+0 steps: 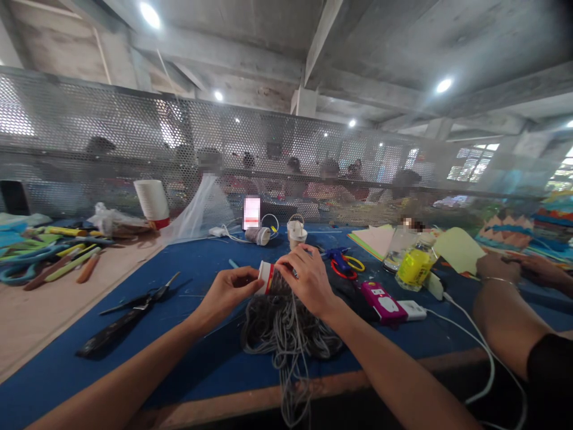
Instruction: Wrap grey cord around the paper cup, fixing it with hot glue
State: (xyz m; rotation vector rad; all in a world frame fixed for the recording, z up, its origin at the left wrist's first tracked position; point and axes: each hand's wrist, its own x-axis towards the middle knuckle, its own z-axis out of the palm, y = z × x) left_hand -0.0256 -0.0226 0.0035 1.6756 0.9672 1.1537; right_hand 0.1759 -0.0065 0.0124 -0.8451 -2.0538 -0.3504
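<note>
A small paper cup (265,278) with a white rim and a red band lies on its side between my hands, part of it wrapped in grey cord. My left hand (233,291) pinches the cup at its rim end. Over the wrapped end, the fingers of my right hand (308,279) are closed on the cord and cup. Beneath them a loose heap of grey cord (286,334) rests on the blue table and hangs over its front edge.
Black scissors (132,310) lie left. Behind stand a wrapped cup (258,235), a small basket-like cup (296,233) and stacked cups (152,203). Rightward are a purple power bank (384,301), cables, a yellow-labelled bottle (414,266) and another person's arms (505,304).
</note>
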